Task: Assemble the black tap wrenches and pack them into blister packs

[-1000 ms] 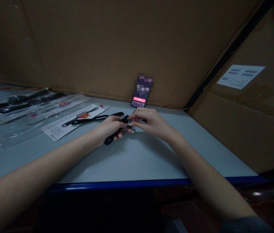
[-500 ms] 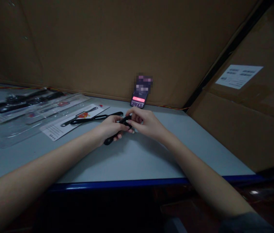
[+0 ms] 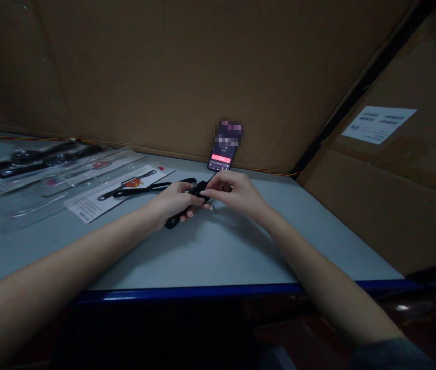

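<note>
Easing rightward now, our right hand (image 3: 237,194) brings its fingers (image 3: 213,189) together on the black watch strap (image 3: 198,191), with our left hand (image 3: 175,201) clamped around it.

Strap (image 3: 177,221): matt black, rubbery look. Blister packs (image 3: 21,216): clear glossy plastic, w/ paper card (image 3: 87,208) behind. Bench top (image 3: 218,252): smooth, matt grey. Edge trim (image 3: 187,295): glossy blue. Box wall (image 3: 144,77): brown cardboard, matt.

Since half a second ago, the right hand (image 3: 237,194) has dropped lower on the black watch strap (image 3: 199,190): its fingertips (image 3: 204,193) now rest on the strap right beside the left hand (image 3: 175,200), not above it. A small metal piece (image 3: 213,207) shows more clearly below them, and the view has dipped slightly — the white carton label (image 3: 378,125) sits lower.
</note>
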Demonstrator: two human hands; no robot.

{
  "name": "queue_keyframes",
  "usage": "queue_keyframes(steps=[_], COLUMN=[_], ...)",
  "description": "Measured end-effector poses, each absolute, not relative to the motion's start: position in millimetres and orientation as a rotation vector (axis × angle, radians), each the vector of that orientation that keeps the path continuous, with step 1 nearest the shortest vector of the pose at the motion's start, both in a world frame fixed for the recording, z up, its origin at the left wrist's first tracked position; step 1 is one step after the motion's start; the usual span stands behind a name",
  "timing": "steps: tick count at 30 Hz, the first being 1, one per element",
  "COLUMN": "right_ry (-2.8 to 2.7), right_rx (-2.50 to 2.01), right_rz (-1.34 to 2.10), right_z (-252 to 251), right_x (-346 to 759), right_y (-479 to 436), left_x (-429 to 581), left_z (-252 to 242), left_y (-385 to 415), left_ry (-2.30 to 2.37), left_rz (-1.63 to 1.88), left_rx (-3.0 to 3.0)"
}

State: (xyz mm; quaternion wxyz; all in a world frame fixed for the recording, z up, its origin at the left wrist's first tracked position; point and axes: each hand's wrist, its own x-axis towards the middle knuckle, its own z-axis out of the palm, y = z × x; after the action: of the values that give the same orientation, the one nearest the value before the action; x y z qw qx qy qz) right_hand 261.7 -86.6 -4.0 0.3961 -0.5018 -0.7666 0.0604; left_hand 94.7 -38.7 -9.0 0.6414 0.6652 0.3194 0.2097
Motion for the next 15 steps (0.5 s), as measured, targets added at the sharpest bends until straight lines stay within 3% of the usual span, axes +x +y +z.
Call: queue_keyframes(steps=[4, 12, 15], right_ry=[-1.893, -1.766, -1.833], right_rx=[-1.273, -1.286, -1.329], right_rz=[0.113, 0.613, 0.496], right_z=[-10.2, -11.3, -7.9], right_x=[256.0, 258.6, 263.0], right_y=[-85.7, -83.0, -84.2], left_x=[95.9, 94.8, 93.7], left_z=[-9.3, -8.1, -7.3], left_y=[-40.1, -39.3, -38.7], left_ry=[0.730, 0.774, 0.750], left_rz=[0.468, 0.464, 0.475], left_rx=[1.519, 1.513, 1.506])
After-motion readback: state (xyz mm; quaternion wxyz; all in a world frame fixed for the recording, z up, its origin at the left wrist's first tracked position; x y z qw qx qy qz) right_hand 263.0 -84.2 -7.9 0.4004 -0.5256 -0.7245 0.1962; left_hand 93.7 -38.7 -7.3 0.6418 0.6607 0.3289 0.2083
